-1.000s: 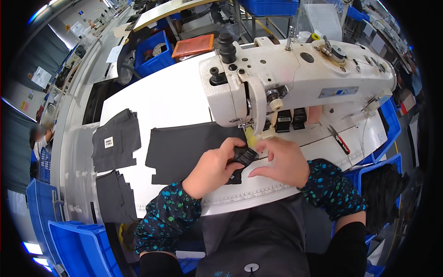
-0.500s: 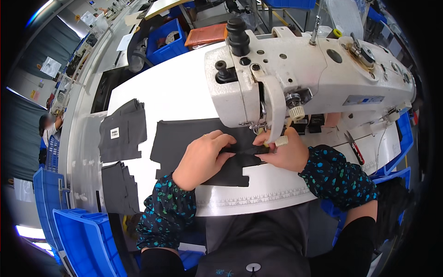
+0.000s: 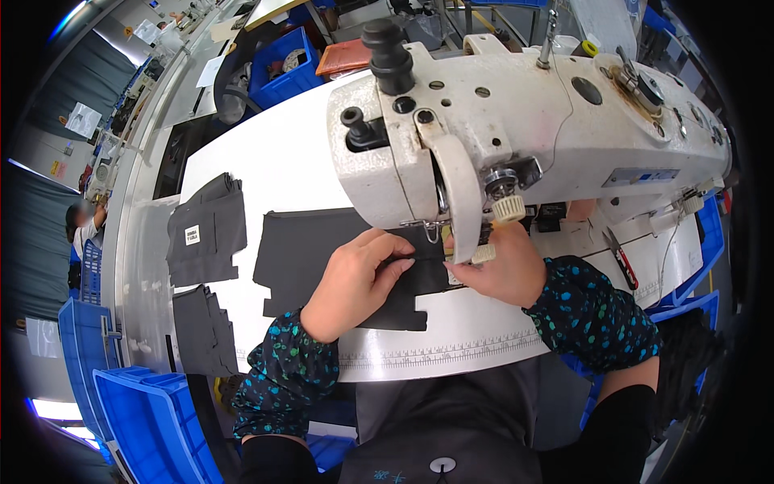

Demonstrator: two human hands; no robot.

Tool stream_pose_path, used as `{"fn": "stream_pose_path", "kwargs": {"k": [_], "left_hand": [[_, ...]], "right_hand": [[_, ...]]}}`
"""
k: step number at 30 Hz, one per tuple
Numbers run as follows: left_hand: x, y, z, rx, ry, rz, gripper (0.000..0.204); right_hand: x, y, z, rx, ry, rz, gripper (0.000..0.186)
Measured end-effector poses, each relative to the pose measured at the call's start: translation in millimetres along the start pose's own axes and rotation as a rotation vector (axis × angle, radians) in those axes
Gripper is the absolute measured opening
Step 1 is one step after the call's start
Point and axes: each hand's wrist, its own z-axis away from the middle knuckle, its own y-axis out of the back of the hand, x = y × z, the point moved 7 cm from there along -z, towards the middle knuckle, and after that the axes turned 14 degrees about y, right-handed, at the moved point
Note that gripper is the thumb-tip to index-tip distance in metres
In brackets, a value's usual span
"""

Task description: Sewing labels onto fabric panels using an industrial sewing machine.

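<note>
A dark grey fabric piece (image 3: pixel 302 242) lies flat under the head of the white sewing machine (image 3: pixel 532 113). My left hand (image 3: pixel 355 282) is closed, thumb and forefinger pinching a fold along the fabric's middle. On the other side of the presser foot area, my right hand (image 3: pixel 508 270) is curled, its thumb at the fabric's right edge. The machine's white lever (image 3: pixel 458 194) hides some of those fingertips, but they appear closed on the cloth. The needle tip cannot be made out.
Stacked dark fabric pieces (image 3: pixel 210 230), the top one with a white label, lie left, above another stack (image 3: pixel 201 331). Red-handled snips (image 3: pixel 621 258) rest at right. A ruler strip (image 3: pixel 451 352) runs along the table's front edge. Blue bins (image 3: pixel 153 419) stand lower left.
The machine head and fabric appear slightly further left in the picture. My right hand's fingertips have slipped further behind the lever, while my left hand keeps its pinch.
</note>
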Motion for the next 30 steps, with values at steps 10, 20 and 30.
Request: {"fn": "stream_pose_path", "kwargs": {"k": [10,20,30], "left_hand": [[1,-8,0,-0.021,0.029,0.029,0.011],[3,-8,0,0.02,0.014,-0.015,0.013],[18,-4,5,0.154,-0.205,-0.134,0.009]], "right_hand": [[0,-2,-1,0.016,-0.032,-0.116,0.034],[-2,-1,-5,0.031,-0.023,-0.125,0.032],[-6,-9,-3,-0.244,-0.081,-0.279,0.018]]}}
